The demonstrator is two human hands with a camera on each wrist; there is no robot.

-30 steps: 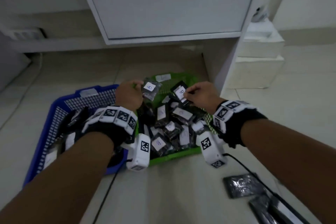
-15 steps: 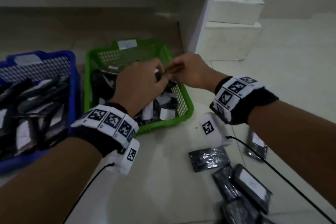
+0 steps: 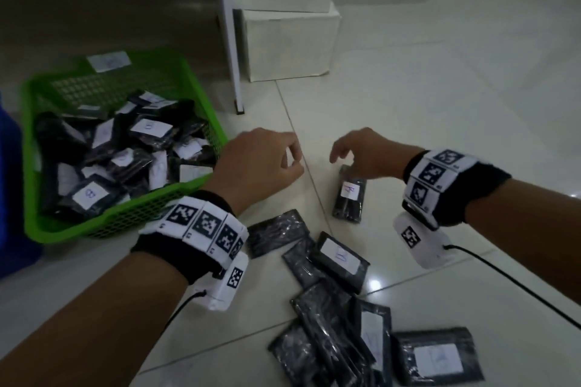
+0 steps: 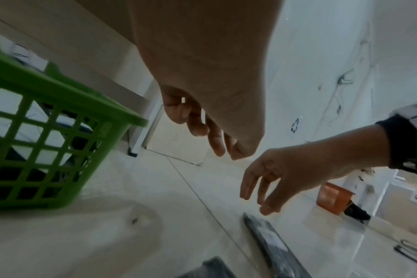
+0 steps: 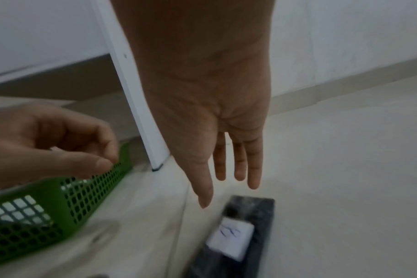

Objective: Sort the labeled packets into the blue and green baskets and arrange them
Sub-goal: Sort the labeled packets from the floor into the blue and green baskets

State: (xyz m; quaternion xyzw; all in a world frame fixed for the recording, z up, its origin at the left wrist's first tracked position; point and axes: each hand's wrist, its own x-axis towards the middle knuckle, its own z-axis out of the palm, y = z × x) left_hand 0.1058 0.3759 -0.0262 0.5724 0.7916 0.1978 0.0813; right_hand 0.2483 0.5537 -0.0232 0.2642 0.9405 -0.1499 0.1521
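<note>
A loose heap of dark packets (image 3: 342,317) is lying unsorted on the tiled floor (image 3: 440,122) nearest the camera, some showing white labels and others lying face down, apparently waiting their turn. Just beyond it, a single labeled packet (image 3: 349,195) is sitting apart from the heap with its handwritten label facing up, probably so it can be read before it goes to a basket. The right hand (image 3: 366,154) is hovering directly over that packet's far end, fingers straight and spread downward, holding nothing; the wrist view is showing the fingertips close above it but not touching. The left hand (image 3: 257,163) is hanging empty beside the right, fingers loosely curled with thumb near forefinger, well clear of the packet and just off the corner of the green basket (image 3: 201,97). That basket is already holding a jumble of labeled packets, not yet arranged in rows. A sliver of the blue basket (image 3: 9,198) is showing at the far left edge. Behind, white boxes (image 3: 283,28) are stacked beside a white cabinet leg (image 3: 232,56).
</note>
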